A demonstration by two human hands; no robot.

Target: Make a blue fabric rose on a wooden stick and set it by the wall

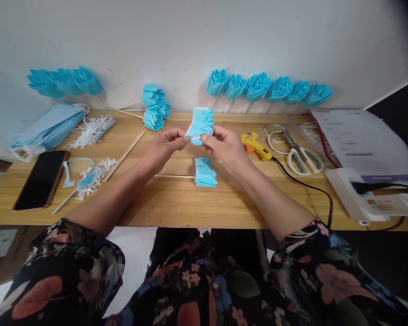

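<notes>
Pleated blue piece (200,126), head view: held up above the table (190,208), about mid-desk, in front of the wall. Left hand (163,147) pinches its lower left edge between thumb and fingertips. Right hand (226,146) pinches the lower right edge the same way. Top of the piece is free and fans out.

Directly below on the wood: second folded blue piece (206,174) at the end of a thin stick (173,176), neither hand on it. Glue gun (255,145) lies just right of the right hand, cord (306,185) trailing to the table's front edge. Scissors (301,154) beyond that. Phone (41,179) and mask stack (47,129) far left. Finished blue flowers (268,88) lean on the wall.

Risks, my read: the grip is on the bottom edge only, so the pleats can spring open or skew if either pinch slackens. Right wrist is close to the glue gun, and I can't tell if it's hot. A sideways move could brush the nozzle or snag the cord.
</notes>
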